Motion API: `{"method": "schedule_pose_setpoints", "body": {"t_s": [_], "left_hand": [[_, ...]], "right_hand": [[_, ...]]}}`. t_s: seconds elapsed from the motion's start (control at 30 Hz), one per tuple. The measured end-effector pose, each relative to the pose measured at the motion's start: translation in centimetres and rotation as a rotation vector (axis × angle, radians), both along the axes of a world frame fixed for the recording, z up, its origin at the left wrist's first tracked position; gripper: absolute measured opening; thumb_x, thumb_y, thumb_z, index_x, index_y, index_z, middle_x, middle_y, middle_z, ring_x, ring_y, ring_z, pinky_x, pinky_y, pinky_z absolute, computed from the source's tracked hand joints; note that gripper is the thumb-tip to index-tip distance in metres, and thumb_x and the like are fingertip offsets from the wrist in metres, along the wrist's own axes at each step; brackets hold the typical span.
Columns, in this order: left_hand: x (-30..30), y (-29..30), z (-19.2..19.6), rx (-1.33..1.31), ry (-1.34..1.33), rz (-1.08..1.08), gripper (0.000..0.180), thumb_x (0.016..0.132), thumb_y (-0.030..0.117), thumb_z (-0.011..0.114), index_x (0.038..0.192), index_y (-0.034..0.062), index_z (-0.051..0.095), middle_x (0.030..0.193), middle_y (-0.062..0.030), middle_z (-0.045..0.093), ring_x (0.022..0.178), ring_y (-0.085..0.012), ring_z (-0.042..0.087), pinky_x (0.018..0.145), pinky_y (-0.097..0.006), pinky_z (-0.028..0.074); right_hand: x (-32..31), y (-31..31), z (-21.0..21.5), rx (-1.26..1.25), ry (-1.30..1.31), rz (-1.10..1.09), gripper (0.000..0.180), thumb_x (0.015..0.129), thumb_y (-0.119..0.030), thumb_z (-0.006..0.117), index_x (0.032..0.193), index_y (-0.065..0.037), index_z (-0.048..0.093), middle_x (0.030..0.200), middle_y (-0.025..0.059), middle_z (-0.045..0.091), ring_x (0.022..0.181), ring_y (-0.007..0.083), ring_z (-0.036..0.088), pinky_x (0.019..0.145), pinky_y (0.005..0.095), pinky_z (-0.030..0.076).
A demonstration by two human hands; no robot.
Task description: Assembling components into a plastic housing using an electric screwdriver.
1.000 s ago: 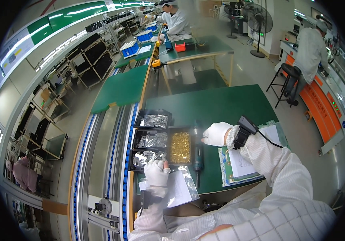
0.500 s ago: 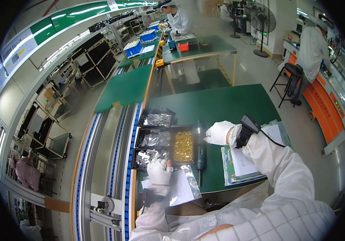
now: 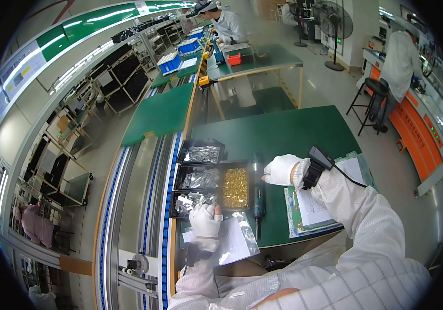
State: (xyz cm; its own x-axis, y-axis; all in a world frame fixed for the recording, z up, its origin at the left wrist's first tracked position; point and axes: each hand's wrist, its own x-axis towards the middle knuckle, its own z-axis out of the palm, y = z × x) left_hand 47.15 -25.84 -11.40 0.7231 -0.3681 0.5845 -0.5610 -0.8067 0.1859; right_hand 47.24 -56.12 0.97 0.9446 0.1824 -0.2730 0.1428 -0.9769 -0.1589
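My left hand [image 3: 205, 221], in a white glove with a bare thumb tip, rests at the near edge of a black bin of silvery metal parts [image 3: 186, 203]. Its fingers are curled; whatever they may hold is hidden. A clear plastic bag with a white paper [image 3: 233, 240] lies partly beneath this hand. My right hand [image 3: 281, 170], also gloved, is closed over the green table [image 3: 288, 129], beside an upright-lying electric screwdriver [image 3: 258, 201]. I cannot make out anything in its fingers. Between the hands stands a bin of brass-coloured small parts [image 3: 235, 188].
Two more black bins hold bagged parts [image 3: 200, 178] and silvery pieces [image 3: 202, 154]. Papers on a board [image 3: 312, 209] lie under my right forearm. A conveyor [image 3: 139, 206] runs along the left, bridged by a green board [image 3: 159, 113]. A co-worker [image 3: 226, 26] works farther along.
Both my hands stay in nearly the same places. The view has shifted very slightly, and the distant co-worker has leaned a little to the left.
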Motion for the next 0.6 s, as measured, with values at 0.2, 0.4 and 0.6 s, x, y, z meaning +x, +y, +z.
{"method": "schedule_pose_setpoints", "body": {"t_s": [0.2, 0.4, 0.6], "left_hand": [[-0.23, -0.2, 0.26, -0.041, 0.039, 0.004, 0.022, 0.079, 0.018, 0.069, 0.063, 0.0062, 0.058, 0.067, -0.0116, 0.058, 0.071, -0.0333, 0.057, 0.069, -0.045, 0.042], [-0.23, -0.17, 0.33, -0.02, 0.06, 0.014, 0.021, 0.079, 0.018, 0.068, 0.065, 0.0058, 0.059, 0.068, -0.0117, 0.059, 0.07, -0.0335, 0.057, 0.069, -0.045, 0.043], [-0.26, -0.16, 0.18, 0.003, 0.064, 0.035, 0.022, 0.08, 0.021, 0.068, 0.066, 0.0059, 0.06, 0.069, -0.0117, 0.06, 0.072, -0.0335, 0.058, 0.07, -0.045, 0.043]], "right_hand": [[-0.18, 0.17, 0.51, -0.005, 0.013, -0.008, 0.041, 0.093, -0.046, 0.05, 0.102, -0.012, 0.071, 0.093, 0.0145, 0.071, 0.086, 0.0351, 0.068, 0.078, 0.0443, 0.055], [-0.22, 0.15, 0.66, -0.017, 0.021, 0.003, 0.042, 0.093, -0.046, 0.049, 0.103, -0.011, 0.07, 0.093, 0.0143, 0.071, 0.086, 0.0349, 0.069, 0.078, 0.0443, 0.055], [-0.06, 0.05, 0.25, -0.006, 0.01, 0.008, 0.042, 0.093, -0.046, 0.05, 0.102, -0.011, 0.071, 0.091, 0.0151, 0.071, 0.085, 0.0352, 0.069, 0.077, 0.0444, 0.055]]}}
